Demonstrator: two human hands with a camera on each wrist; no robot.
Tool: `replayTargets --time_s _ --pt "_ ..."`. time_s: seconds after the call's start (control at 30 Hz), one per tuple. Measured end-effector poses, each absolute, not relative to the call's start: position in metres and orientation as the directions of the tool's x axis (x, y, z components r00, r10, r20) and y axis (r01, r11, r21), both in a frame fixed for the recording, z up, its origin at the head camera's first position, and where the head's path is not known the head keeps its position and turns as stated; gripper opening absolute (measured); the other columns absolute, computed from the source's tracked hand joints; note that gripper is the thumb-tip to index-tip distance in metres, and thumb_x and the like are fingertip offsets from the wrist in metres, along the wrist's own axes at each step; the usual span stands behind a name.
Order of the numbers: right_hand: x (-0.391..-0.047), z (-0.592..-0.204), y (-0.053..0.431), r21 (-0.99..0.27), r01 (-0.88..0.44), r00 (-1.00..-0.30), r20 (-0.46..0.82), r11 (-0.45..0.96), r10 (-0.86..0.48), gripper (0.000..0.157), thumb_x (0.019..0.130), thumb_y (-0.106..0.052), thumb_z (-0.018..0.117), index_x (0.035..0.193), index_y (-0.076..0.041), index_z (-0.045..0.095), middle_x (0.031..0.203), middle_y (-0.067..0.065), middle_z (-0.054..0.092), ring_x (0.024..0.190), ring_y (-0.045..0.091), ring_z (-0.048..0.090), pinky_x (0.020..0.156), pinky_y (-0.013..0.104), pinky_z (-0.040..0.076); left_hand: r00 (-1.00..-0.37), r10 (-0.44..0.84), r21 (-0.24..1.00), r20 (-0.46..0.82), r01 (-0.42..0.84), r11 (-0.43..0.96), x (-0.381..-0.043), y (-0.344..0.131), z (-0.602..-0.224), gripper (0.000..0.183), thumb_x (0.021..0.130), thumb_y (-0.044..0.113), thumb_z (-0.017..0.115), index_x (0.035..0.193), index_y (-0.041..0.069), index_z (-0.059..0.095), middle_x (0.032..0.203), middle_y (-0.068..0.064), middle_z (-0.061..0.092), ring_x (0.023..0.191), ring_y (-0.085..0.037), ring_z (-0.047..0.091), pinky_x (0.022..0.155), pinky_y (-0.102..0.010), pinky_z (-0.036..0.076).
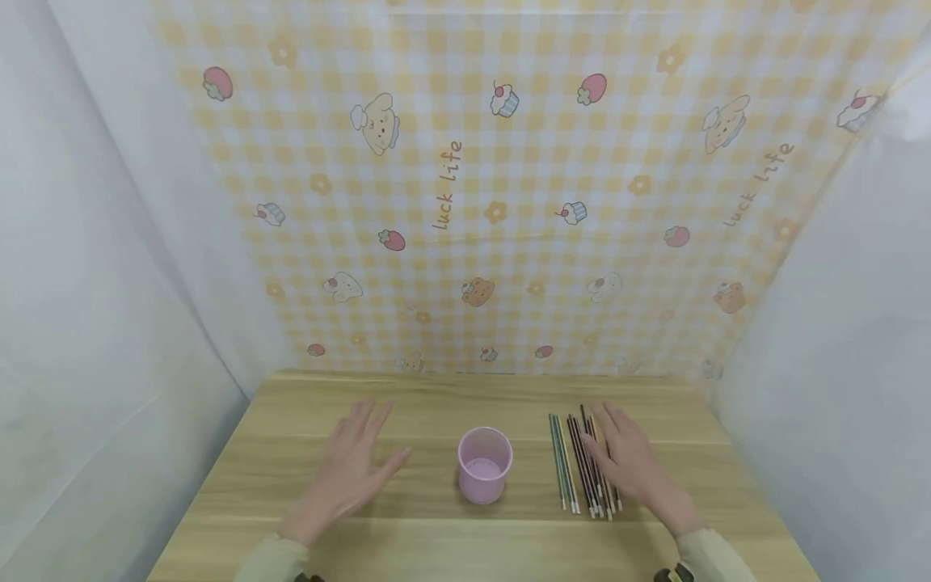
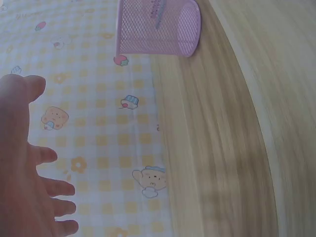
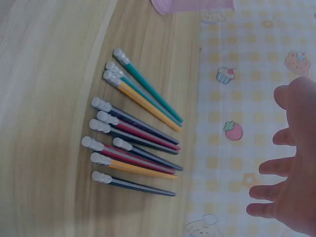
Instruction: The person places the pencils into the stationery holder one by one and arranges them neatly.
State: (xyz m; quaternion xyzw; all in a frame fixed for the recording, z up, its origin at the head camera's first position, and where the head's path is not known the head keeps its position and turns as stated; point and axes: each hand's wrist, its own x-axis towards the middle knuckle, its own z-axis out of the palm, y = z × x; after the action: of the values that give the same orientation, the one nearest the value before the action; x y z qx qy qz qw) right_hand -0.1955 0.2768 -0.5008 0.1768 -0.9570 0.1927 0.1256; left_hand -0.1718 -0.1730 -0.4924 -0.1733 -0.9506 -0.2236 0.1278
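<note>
A pink mesh pencil cup [image 1: 483,477] stands upright at the middle of the wooden table. Several pencils [image 3: 143,103] with white erasers lie side by side to its right, in green, yellow, red and dark colours, eraser ends toward the person. My left hand [image 1: 349,469] is left of the cup with fingers spread and nothing in it. My right hand [image 1: 631,461] overlaps the rightmost pencils in the head view, fingers extended; the right wrist view shows it apart from them, holding nothing. Through the cup's mesh, the pencils show in the left wrist view.
A yellow checked cloth [image 1: 538,170] with cartoon prints hangs behind the table's back edge. White sheets [image 1: 131,347] form walls on both sides. The wooden tabletop [image 1: 436,550] extends around the cup and pencils.
</note>
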Motion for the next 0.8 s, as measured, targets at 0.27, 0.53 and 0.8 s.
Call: replayTargets --time_s 0.27,0.53,0.8 --pt "-0.203 -0.516 0.295 -0.429 -0.323 -0.937 0.272 0.844 -0.220 0.064 0.106 -0.030 0.053 0.152 0.009 0.033 0.154 0.036 0.036 0.140 0.056 0.036 0.117 0.071 0.031 -0.924 0.230 0.556 0.307 0.370 0.744 -0.180 -0.150 -0.504 0.086 0.095 0.050 0.065 0.157 0.002 0.029 0.162 -0.025 0.031 0.149 -0.048 0.029 0.117 -0.071 0.031" --pt "-0.208 -0.534 0.313 -0.558 -0.189 -0.978 0.180 0.808 -0.104 0.065 0.107 -0.030 0.050 0.154 0.007 0.027 0.156 0.035 0.032 0.140 0.055 0.034 0.116 0.072 0.031 -0.939 0.188 0.738 0.288 0.343 0.581 -0.179 -0.120 -0.518 0.086 0.091 0.043 0.074 0.156 0.007 0.033 0.161 -0.020 0.037 0.145 -0.046 0.038 0.115 -0.069 0.038" --pt "-0.214 -0.547 0.321 -0.622 -0.082 -0.994 0.105 0.779 -0.021 0.064 0.107 -0.029 0.050 0.153 0.009 0.028 0.146 0.039 0.040 0.124 0.055 0.052 0.101 0.067 0.051 -0.948 0.169 0.820 0.268 0.317 0.477 -0.178 -0.093 -0.538 0.092 0.084 0.039 0.082 0.155 0.003 0.035 0.158 -0.020 0.041 0.146 -0.044 0.038 0.118 -0.067 0.035"
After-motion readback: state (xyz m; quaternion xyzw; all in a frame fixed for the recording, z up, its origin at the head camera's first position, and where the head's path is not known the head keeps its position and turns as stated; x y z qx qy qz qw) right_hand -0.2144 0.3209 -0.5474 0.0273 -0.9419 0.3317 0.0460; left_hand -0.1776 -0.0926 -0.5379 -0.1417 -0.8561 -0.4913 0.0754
